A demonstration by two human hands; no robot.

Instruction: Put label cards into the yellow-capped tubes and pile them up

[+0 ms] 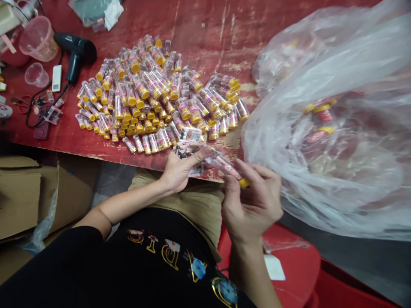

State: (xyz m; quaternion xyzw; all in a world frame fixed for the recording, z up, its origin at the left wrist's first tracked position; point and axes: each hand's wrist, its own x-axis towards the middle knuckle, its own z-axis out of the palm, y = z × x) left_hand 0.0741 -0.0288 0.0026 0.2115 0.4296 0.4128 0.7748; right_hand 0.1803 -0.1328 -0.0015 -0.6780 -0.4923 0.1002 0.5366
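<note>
My right hand [253, 201] pinches a clear plastic tube [226, 164] with a yellow cap, its cap end toward my palm. Between the thumb and fingers of my left hand [181, 169] are printed plastic sleeves [191, 136], with pictures on them, over the table's front edge. The far end of the tube meets the sleeves at my left thumb; whether it sits inside one I cannot tell. Beyond my hands lies a large heap of similar yellow-capped tubes [141, 92] with pink and white labels.
A big clear plastic bag [337, 141] with some yellow-capped tubes inside spreads over the right. At the left are a dark hair dryer [75, 53], a pink basket [38, 40] and a clear cup [37, 75]. Cardboard boxes [22, 196] stand below the red table [205, 34].
</note>
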